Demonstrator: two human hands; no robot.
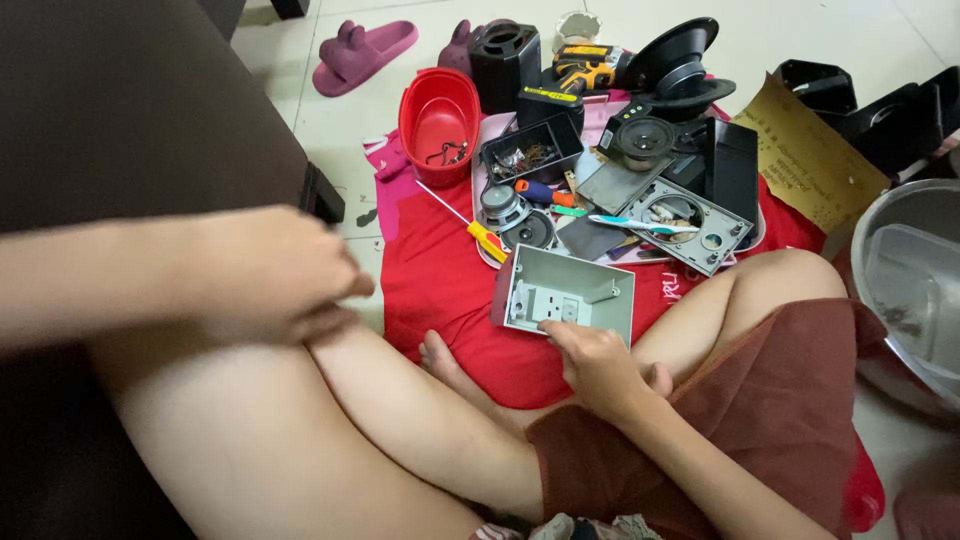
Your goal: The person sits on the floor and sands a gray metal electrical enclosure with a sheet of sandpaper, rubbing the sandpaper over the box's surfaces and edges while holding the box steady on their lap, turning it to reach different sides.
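An open grey plastic housing shell (pixel 566 292) with a small circuit part inside is gripped at its near edge by the right hand (pixel 598 364), fingers closed on the rim. The shell is rested on a red cloth (pixel 440 270). Just beyond the grip, a pink tray (pixel 487 255) of speaker cones, a yellow-handled screwdriver (pixel 470 222) and a second grey panel (pixel 690 222) is seen. The left hand (pixel 270 275) is blurred, well apart to the left; whether anything is held cannot be told.
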